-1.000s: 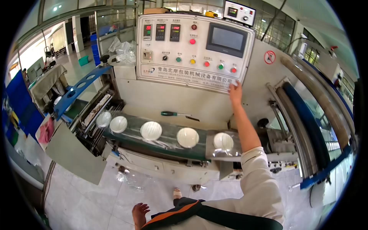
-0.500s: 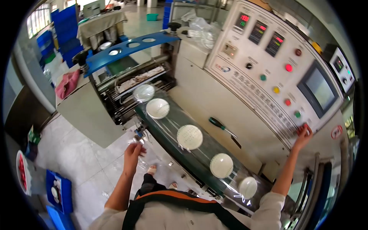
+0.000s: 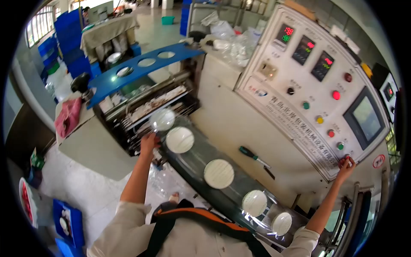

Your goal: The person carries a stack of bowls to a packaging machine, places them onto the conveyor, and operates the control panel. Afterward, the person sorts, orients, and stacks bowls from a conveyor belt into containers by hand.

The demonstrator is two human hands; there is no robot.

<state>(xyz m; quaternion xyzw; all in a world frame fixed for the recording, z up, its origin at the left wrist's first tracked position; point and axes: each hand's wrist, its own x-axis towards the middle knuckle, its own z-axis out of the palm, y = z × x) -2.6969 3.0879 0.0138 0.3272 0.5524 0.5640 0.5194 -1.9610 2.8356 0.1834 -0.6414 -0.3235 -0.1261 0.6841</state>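
My right hand [image 3: 345,168] is closed with its fingertips round a red knob [image 3: 347,158] at the lower right corner of the control panel [image 3: 274,92]. My left hand [image 3: 149,144] is at the near edge of the conveyor belt [image 3: 199,152], beside a film-covered bowl [image 3: 163,119] at the machine's mouth. Its fingers are bent together; what they hold, if anything, is hidden. Several white bowls lie in a row under clear plastic film along the belt, among them a patterned one [image 3: 218,174] in the middle and a smaller one [image 3: 281,223] nearest me.
A screwdriver [image 3: 253,156] lies on the ledge behind the belt. A blue plate with round holes [image 3: 146,62] spans the machine. Pink cloth [image 3: 68,118] rests on its left housing. Blue crates [image 3: 68,222] stand on the floor at left, and clear plastic [image 3: 235,45] is heaped behind the machine.
My left hand has moved up and forward, from above the floor to the belt's edge by the far bowl. My right hand stays at the red knob. The view has shifted slightly.
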